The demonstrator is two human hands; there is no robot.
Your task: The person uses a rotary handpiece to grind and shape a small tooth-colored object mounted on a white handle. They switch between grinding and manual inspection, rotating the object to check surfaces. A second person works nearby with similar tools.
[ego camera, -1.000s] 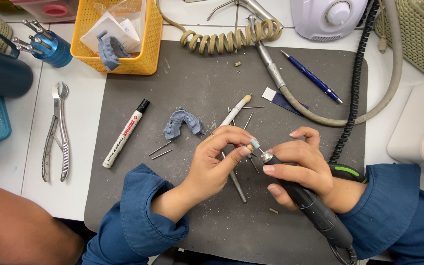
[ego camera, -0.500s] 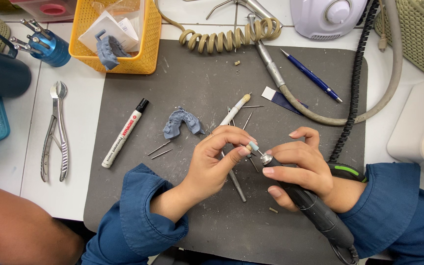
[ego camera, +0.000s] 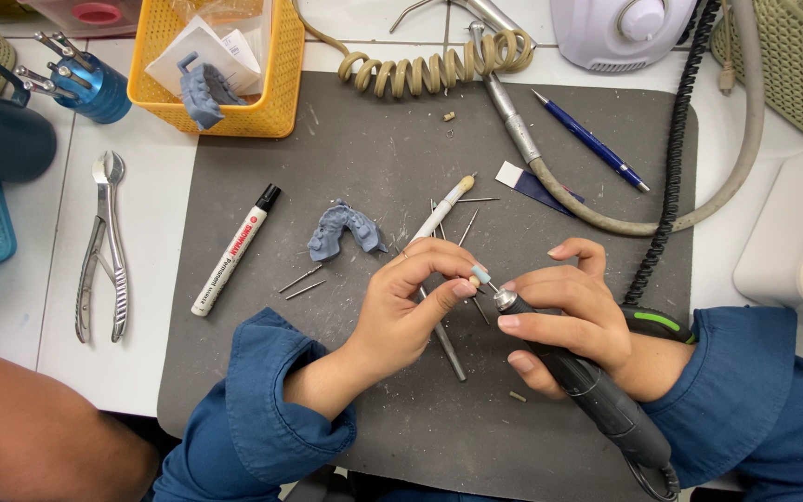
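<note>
- My right hand (ego camera: 569,311) has its fingers wrapped tight around a dark rotary handpiece (ego camera: 597,395), whose body runs back under my palm toward my sleeve.
- The small pale tip (ego camera: 481,274) of that tool pokes out just past my right fingertips.
- My left hand (ego camera: 415,297) has its fingers pinched shut on a tiny piece right at that tip; the piece is too small and too covered for me to tell what it is.
- Both sets of fingers meet above a grey mat (ego camera: 374,149) on the counter (ego camera: 141,372).
- Just beyond my left fingers lies a blue-grey dental cast (ego camera: 344,230), apart from them.
- Thin metal burs (ego camera: 301,279) are scattered on the mat beside my left fingers.
- Farther out on my left side lies a white marker (ego camera: 232,251) with a black cap, and past it steel pliers (ego camera: 102,246) off the mat.
- Beyond my right fingers, well apart, lies a blue pen (ego camera: 590,141).
</note>
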